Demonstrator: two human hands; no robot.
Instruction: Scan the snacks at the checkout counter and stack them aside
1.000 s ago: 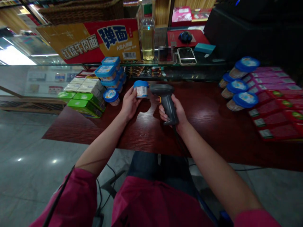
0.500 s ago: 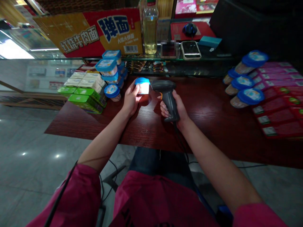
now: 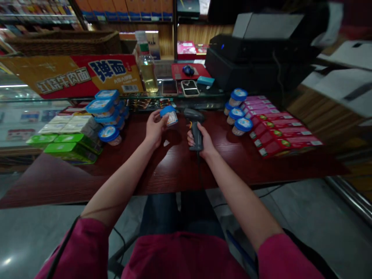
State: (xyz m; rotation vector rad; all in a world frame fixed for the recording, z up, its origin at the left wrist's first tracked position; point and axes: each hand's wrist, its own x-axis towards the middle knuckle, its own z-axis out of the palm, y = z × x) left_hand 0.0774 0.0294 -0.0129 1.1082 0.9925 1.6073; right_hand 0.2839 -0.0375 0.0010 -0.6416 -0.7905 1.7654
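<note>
My left hand [image 3: 155, 128] pinches a small plastic tub [image 3: 171, 117] with a blue lid, holding it tilted above the dark red wooden desk [image 3: 171, 174]. Wrapped round the grip of a black barcode scanner [image 3: 197, 133] is my right hand [image 3: 205, 141]. The scanner's head faces left toward the tub, with a gap between them. Left of my left hand stand stacked blue-lidded tubs [image 3: 100, 106] and one round tub [image 3: 109, 135]. Several more round blue-lidded tubs [image 3: 242, 126] stand to the right of the scanner.
Green packs [image 3: 71, 149] lie at the desk's left, and red boxes [image 3: 279, 133] with pink boxes [image 3: 258, 105] at its right. Behind, a glass shelf holds a carton [image 3: 78, 75], a bottle [image 3: 148, 73], a phone [image 3: 190, 88] and a mouse [image 3: 188, 70]. A cable hangs from the scanner.
The view has shifted up and to the right. The tub in my left hand has turned, now showing a printed label, and the bright scanner light on it is gone. Both hands keep their hold.
</note>
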